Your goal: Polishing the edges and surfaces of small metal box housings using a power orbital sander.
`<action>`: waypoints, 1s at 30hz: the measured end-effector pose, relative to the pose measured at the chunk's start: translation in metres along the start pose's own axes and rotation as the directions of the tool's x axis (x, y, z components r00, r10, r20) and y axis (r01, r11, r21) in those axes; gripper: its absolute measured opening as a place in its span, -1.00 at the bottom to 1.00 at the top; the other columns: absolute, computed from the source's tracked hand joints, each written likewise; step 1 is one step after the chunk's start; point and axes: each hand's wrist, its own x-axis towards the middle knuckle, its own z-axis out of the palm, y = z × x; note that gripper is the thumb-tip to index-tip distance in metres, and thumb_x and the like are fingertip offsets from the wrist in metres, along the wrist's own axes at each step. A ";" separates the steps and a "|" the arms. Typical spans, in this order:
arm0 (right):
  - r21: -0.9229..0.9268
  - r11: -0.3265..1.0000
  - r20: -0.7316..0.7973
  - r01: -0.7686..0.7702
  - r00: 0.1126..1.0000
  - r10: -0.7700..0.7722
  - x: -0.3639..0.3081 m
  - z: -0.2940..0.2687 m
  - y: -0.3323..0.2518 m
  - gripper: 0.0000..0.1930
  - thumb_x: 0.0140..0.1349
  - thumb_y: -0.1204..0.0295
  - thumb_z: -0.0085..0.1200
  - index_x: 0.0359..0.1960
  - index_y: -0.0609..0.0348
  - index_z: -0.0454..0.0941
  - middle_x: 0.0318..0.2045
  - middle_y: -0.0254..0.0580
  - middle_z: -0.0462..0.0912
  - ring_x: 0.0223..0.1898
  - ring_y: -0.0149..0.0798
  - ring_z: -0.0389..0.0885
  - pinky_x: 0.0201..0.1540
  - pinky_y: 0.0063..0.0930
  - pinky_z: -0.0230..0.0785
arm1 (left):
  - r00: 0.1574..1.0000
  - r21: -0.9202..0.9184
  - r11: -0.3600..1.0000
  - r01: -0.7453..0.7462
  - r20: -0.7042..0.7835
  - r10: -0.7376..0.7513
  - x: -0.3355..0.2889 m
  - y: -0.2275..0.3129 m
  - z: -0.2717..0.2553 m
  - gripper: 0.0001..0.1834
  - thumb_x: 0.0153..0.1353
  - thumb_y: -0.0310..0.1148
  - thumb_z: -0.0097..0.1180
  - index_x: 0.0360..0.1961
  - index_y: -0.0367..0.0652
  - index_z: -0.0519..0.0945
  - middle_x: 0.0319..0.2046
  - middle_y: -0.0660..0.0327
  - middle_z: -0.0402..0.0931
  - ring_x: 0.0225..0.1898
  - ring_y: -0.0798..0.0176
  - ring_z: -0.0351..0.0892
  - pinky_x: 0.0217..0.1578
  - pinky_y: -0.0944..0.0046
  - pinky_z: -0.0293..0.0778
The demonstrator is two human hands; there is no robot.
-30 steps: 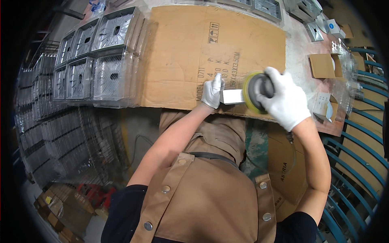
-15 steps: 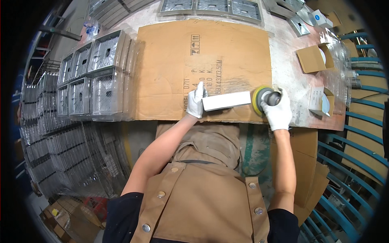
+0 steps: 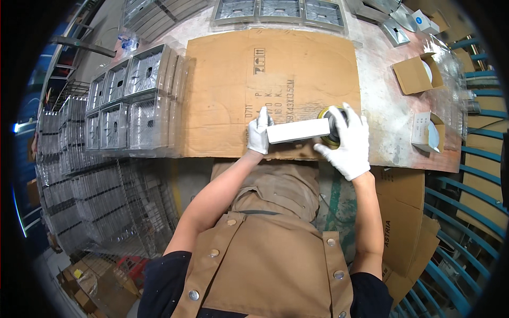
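Note:
My left hand [image 3: 258, 132], in a white glove, grips the left end of a long white box-shaped piece [image 3: 298, 131] with a grey lower edge. The piece stands at the near part of a flat cardboard sheet [image 3: 222, 69]. Beside its right end is a round sander [image 3: 324, 113] with a yellow-rimmed pad, partly hidden by the piece and my right hand. My right hand [image 3: 350, 143], also gloved, is open with thumb and fingers spread around the piece's right end and over the sander. Whether it touches either is unclear.
Plastic-wrapped grey metal trays [image 3: 148, 69] are stacked at the left, with more trays [image 3: 279, 10] along the far edge. Two small open cartons [image 3: 405, 74] sit at the right. Blue rails [image 3: 445, 233] run beyond the table's right side; folded cardboard [image 3: 400, 212] leans below.
My right hand has let go of the sander and spread its fingers. The sander has shifted left, against or behind the piece's right end. My left hand keeps its grip.

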 end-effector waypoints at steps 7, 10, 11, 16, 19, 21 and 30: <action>0.178 0.959 0.004 0.220 0.975 -0.224 0.005 0.021 -0.002 -0.31 0.04 0.15 0.41 0.28 -0.15 0.53 0.32 -0.03 0.45 0.36 0.13 0.33 0.48 0.22 -0.09 | 0.871 0.374 0.906 -0.198 0.492 -0.013 -0.010 0.078 0.008 -0.51 0.26 -0.01 0.35 -0.05 -0.23 0.62 -0.28 0.17 0.67 -0.20 0.24 0.66 -0.15 0.23 0.54; 0.049 0.965 0.031 0.259 0.965 -0.261 0.007 0.014 -0.001 -0.22 0.00 0.15 0.44 0.34 -0.16 0.46 0.36 0.01 0.40 0.39 0.16 0.30 0.48 0.26 -0.09 | 0.636 0.635 0.040 -0.771 0.769 0.060 -0.041 0.130 0.046 -0.32 0.08 -0.06 0.45 0.19 -0.12 0.56 -0.27 0.07 0.68 -0.18 0.08 0.68 -0.13 0.09 0.57; -0.010 0.979 0.074 0.204 0.976 -0.203 0.011 0.005 -0.002 -0.15 -0.03 0.16 0.46 0.38 -0.19 0.40 0.38 0.03 0.36 0.40 0.17 0.28 0.47 0.29 -0.08 | 0.722 0.722 -0.026 -0.692 0.691 -0.036 -0.043 0.124 0.051 -0.35 -0.01 -0.03 0.49 0.09 -0.06 0.62 -0.25 0.02 0.67 -0.18 -0.06 0.67 -0.10 0.00 0.55; -0.076 0.989 0.354 -0.125 0.924 0.143 0.023 0.004 0.030 -0.12 -0.03 0.21 0.49 0.40 -0.19 0.34 0.18 0.05 0.51 0.14 0.14 0.59 0.15 0.02 0.48 | 0.772 0.765 -0.112 -0.635 0.634 -0.043 -0.043 0.114 0.062 -0.52 -0.03 -0.03 0.50 -0.18 -0.06 0.64 -0.33 0.09 0.66 -0.21 -0.02 0.68 -0.14 0.00 0.55; -0.103 0.980 0.354 -0.169 0.915 0.194 0.034 0.013 0.028 -0.18 0.00 0.19 0.47 0.36 -0.18 0.38 0.08 0.02 0.56 -0.02 0.10 0.67 0.01 -0.12 0.57 | 0.761 0.760 -0.073 -0.645 0.648 0.019 -0.044 0.098 0.071 -0.57 -0.03 -0.03 0.49 -0.30 -0.05 0.61 -0.37 0.10 0.65 -0.25 -0.02 0.69 -0.20 0.01 0.57; -0.019 0.981 0.304 -0.191 0.934 0.187 0.027 0.019 0.040 -0.20 0.00 0.18 0.47 0.34 -0.15 0.40 0.09 0.03 0.56 0.01 0.11 0.66 0.04 -0.11 0.56 | 0.775 0.775 0.021 -0.632 0.631 0.036 -0.042 0.097 0.073 -0.60 0.00 -0.04 0.46 -0.33 -0.05 0.58 -0.39 0.10 0.65 -0.27 -0.01 0.70 -0.27 0.01 0.59; 0.115 0.923 0.045 -0.367 0.930 0.364 -0.020 -0.078 0.003 -0.28 -0.01 0.34 0.44 0.26 0.01 0.46 0.03 -0.04 0.59 0.06 0.04 0.64 0.15 -0.20 0.50 | 0.810 0.811 0.050 -0.582 0.584 -0.052 -0.037 0.100 0.065 -0.61 0.06 -0.01 0.42 -0.27 -0.05 0.60 -0.34 0.11 0.67 -0.20 -0.02 0.70 -0.21 -0.01 0.61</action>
